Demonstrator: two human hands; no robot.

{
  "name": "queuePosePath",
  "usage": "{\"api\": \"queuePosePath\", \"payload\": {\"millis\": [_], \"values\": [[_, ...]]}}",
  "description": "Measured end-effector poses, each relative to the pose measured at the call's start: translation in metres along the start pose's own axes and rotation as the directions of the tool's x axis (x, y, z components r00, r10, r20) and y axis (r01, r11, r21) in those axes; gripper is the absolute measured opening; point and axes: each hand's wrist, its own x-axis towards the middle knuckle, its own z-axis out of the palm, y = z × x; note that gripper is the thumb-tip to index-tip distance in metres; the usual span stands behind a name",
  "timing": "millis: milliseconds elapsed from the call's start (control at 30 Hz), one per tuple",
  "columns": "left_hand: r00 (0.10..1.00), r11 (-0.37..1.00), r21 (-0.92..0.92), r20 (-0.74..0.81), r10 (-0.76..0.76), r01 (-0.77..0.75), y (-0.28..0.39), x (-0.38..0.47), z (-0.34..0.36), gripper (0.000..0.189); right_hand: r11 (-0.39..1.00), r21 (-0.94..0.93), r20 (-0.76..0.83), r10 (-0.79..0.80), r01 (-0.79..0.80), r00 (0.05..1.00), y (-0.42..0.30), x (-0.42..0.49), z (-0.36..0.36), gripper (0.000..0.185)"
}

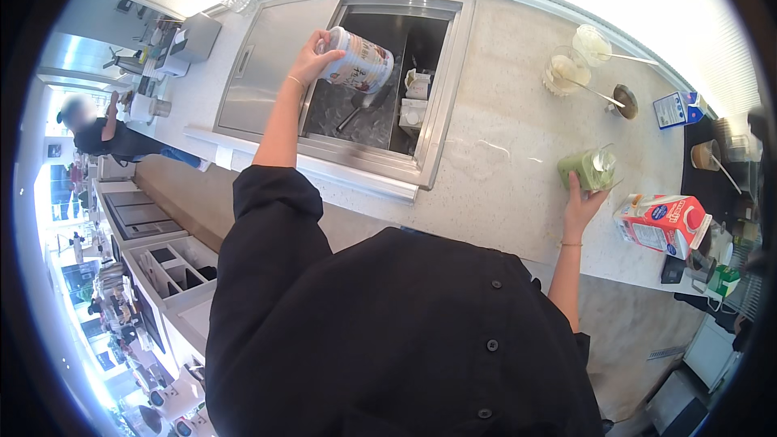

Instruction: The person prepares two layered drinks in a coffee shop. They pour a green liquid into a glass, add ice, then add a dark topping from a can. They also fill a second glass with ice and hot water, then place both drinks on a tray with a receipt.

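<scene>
My left hand [317, 59] grips a printed cylindrical tub [358, 62] by its top end. The tub is held above the open stainless-steel ice bin [467, 60]. Inside that bin, a scoop [358, 112] lies on loose ice [328, 110] below the tub. Cartons [414, 113] stand in the bin's narrow right compartment. Over at the right, my right hand [583, 205] has its fingers around a clear cup [587, 170] of green drink at the countertop. Whether the cup rests on the surface is hard to tell.
Near the cup stands a red-and-white Meiji carton [661, 224]. Behind it are a blue carton [677, 110], a small dark cup [625, 102] and clear bowls [567, 70] with utensils. A metal sliding lid [273, 67] covers the bin's left part. A person [115, 130] stands far left.
</scene>
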Motion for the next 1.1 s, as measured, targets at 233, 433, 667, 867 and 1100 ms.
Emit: {"api": "queuePosePath", "payload": {"millis": [233, 433, 667, 867, 1100], "values": [[0.998, 0.980, -0.194, -0.052, 0.030, -0.039, -0.001, 0.001, 0.017, 0.039, 0.984, -0.176, 0.078, 0.013, 0.000, 0.997, 0.014, 0.010, -0.017, 0.072], [0.998, 0.975, -0.222, 0.057, 0.032, -0.019, 0.008, -0.012, 0.022, 0.040, 0.987, -0.103, -0.010, 0.122, -0.122, 0.993, -0.029, -0.004, -0.012, 0.075], [0.927, 0.971, 0.075, 0.323, 0.190, -0.226, 0.065, -0.045, 0.065, 0.052, 0.924, 0.090, 0.545, -0.358, 0.372, 0.758, -0.119, -0.078, 0.094, 0.087], [0.907, 0.983, -0.001, 0.385, 0.170, -0.184, 0.078, -0.068, 0.073, 0.057, 0.952, 0.011, 0.680, -0.231, 0.305, 0.696, -0.168, -0.040, 0.202, 0.118], [0.949, 0.999, 0.043, 0.314, 0.007, -0.022, 0.011, -0.038, 0.033, 0.026, 1.000, -0.011, 0.812, 0.013, -0.008, 0.584, -0.173, -0.041, 0.229, 0.118]]}}
